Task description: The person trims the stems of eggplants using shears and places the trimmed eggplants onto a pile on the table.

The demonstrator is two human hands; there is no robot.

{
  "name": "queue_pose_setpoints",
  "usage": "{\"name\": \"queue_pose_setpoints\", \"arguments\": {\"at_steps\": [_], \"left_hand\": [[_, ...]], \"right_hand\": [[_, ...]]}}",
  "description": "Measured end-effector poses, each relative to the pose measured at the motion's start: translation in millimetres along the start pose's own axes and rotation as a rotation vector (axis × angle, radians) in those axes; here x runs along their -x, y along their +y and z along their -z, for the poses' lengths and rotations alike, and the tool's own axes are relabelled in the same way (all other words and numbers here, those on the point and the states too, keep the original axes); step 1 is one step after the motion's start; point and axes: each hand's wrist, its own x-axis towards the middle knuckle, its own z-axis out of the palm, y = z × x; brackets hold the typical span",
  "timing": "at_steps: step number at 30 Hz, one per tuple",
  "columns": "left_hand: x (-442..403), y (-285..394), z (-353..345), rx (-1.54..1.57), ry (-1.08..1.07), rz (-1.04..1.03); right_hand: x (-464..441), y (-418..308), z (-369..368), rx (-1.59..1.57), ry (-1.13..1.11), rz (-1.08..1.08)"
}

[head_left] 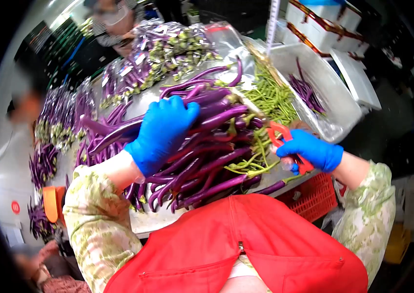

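Observation:
My left hand (163,132), in a blue glove, is closed over some long purple eggplants (212,119) at the upper left of a big loose pile. More eggplants (202,171) lie below and to the right of it, their green stems mostly toward the right. My right hand (309,149), also gloved in blue, is wrapped round a red-handled tool (280,134) just right of the pile's stem ends. The tool's working end is hard to make out.
Bagged eggplants (168,49) line the table's far side. Green beans (270,95) lie beyond the pile. A white bin (348,112) holds a few eggplants at right; a red crate (314,195) sits below the table edge. Other people (114,19) stand at the far side and left.

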Motion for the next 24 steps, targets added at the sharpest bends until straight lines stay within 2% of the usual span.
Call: {"name": "queue_pose_setpoints", "arguments": {"at_steps": [2, 3, 4, 6, 8, 10, 12, 13, 14, 16, 18, 20, 24], "left_hand": [[10.6, -13.1, 2.8, 0.184, 0.045, 0.033], [13.8, -17.1, 13.4, 0.305, -0.006, 0.098], [19.2, -17.5, 6.8, 0.25, 0.16, 0.16], [32.6, -39.9, 19.4, 0.15, 0.147, 0.394], [51.8, -79.3, 18.1, 0.093, 0.274, 0.655], [91.2, -127.2, 27.7, 0.092, 0.596, 0.779], [148.6, -169.1, 23.6, 0.382, 1.107, 0.963], [184.4, -204.8, 5.5, 0.653, 1.278, 1.027], [210.4, -207.3, 11.4, 0.527, 1.425, 1.072], [290.2, -248.9, -21.7, 0.413, 1.845, 1.152], [357.8, -259.0, -63.8, 0.625, 2.36, 1.231], [396.9, -248.6, -98.0, 0.811, 2.525, 1.416], [405.1, -189.0, -144.7, 1.095, 2.523, 1.717]], "right_hand": [[-11.1, 3.5, -5.6, 0.035, -0.007, 0.18], [-14.2, 3.7, -11.7, 0.025, 0.043, 0.186], [-11.8, 8.3, -17.7, -0.067, 0.113, 0.221], [-24.8, 14.6, -15.9, -0.279, 0.191, 0.326], [-44.7, 34.0, 30.3, -0.396, 0.147, 0.342], [-41.0, 30.9, 21.6, -0.452, 0.185, 0.458], [-53.2, 33.0, 26.2, -0.539, 0.215, 0.456], [-56.2, 37.1, 26.5, -0.606, 0.267, 0.441], [-57.0, 39.6, 25.1, -0.674, 0.322, 0.422], [-55.9, 38.1, 12.3, -0.62, 0.287, 0.418], [-60.1, 36.7, 2.8, -0.604, 0.279, 0.404], [-65.6, 41.1, 5.8, -0.573, 0.266, 0.401], [-65.8, 46.4, 7.1, -0.568, 0.288, 0.405]]}}
